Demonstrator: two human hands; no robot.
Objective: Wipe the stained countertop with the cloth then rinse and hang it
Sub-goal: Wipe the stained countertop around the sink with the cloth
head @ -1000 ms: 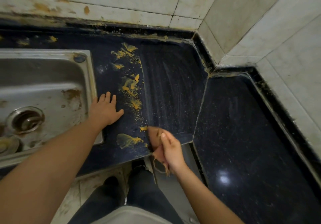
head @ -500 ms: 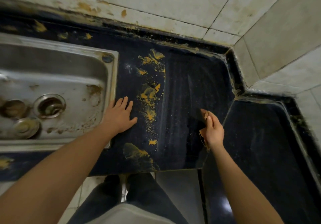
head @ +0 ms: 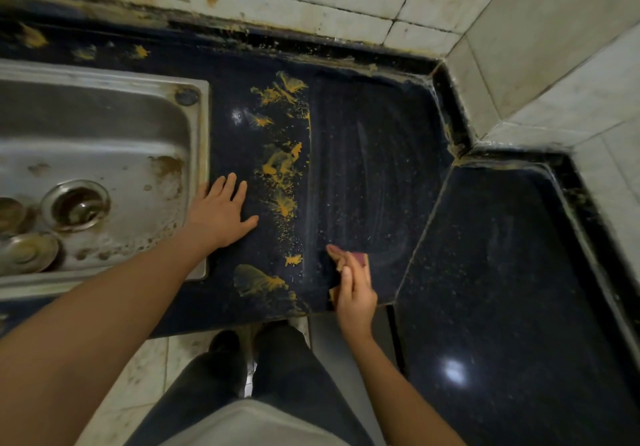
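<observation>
Fingers of my right hand curl round a small reddish-brown cloth, pinching it near the front edge of the dark speckled stone worktop. The cloth sits just right of the yellow-orange stains. My left hand lies flat on the worktop, fingers straight and slightly spread, holding nothing, beside the right rim of the stainless steel sink. The stains run in 1 ragged band from back edge to front edge, between my 2 hands. Pale wipe streaks show right of that band.
</observation>
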